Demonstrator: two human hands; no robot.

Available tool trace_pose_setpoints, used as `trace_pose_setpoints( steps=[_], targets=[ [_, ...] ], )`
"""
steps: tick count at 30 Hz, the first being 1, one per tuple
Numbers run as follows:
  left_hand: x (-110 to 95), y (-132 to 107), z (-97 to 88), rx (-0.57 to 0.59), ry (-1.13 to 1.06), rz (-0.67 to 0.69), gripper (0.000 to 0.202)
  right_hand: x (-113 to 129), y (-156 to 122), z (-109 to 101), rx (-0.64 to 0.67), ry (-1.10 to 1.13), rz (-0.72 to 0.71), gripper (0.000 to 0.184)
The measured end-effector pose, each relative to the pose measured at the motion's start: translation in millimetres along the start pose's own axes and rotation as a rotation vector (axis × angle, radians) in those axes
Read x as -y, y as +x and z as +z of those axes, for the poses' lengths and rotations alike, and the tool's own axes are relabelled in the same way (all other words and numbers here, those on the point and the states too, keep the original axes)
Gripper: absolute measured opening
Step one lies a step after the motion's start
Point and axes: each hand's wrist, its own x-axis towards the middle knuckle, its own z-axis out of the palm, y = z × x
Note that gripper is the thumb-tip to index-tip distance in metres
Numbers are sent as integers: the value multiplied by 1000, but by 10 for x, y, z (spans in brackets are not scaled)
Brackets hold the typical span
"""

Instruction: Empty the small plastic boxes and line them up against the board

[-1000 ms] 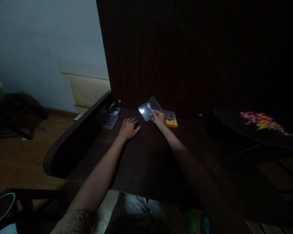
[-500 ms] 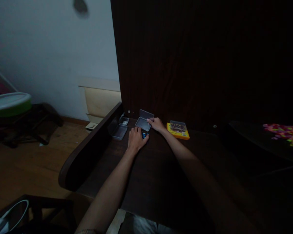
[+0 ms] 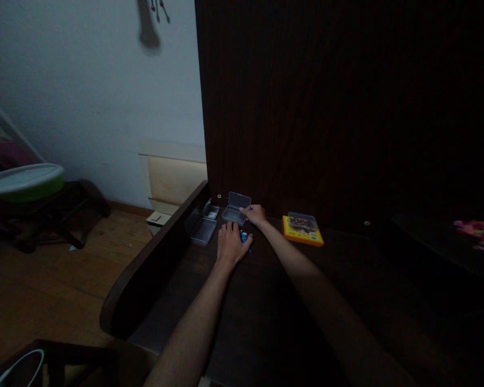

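My right hand (image 3: 255, 214) pinches the right edge of a clear plastic case (image 3: 233, 216), whose hinged lid stands raised at the back. Just in front of it, my left hand (image 3: 229, 244) rests low on the dark tabletop, fingers and thumb apart. Small blue pieces (image 3: 244, 235) lie between that thumb and forefinger, partly hidden by the hand. To the left is another clear case (image 3: 204, 231), open and close to the side board. Behind that one sits a smaller clear case (image 3: 211, 212) with something pale in it.
A yellow box (image 3: 302, 236) with a clear case (image 3: 302, 221) on top lies to the right. The raised side board (image 3: 153, 258) bounds the table's left, and a tall dark panel (image 3: 306, 107) its back. Colourful flowers (image 3: 478, 234) show at far right.
The view has shifted, so everything sits lower and a little to the right. The case in my right hand appears to rest flatter, and more of the blue pieces shows beside my left hand.
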Motion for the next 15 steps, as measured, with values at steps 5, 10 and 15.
trace_pose_setpoints(
  steps=[5, 10, 15],
  targets=[
    [3, -1, -20, 23, 18, 11, 45, 31, -84, 47, -27, 1, 88, 21],
    [6, -2, -45, 44, -2, 24, 45, 53, -275, -180, -11, 21, 69, 14],
    [36, 5, -22, 74, -11, 43, 52, -45, -482, -889, -65, -40, -61, 13]
  ],
)
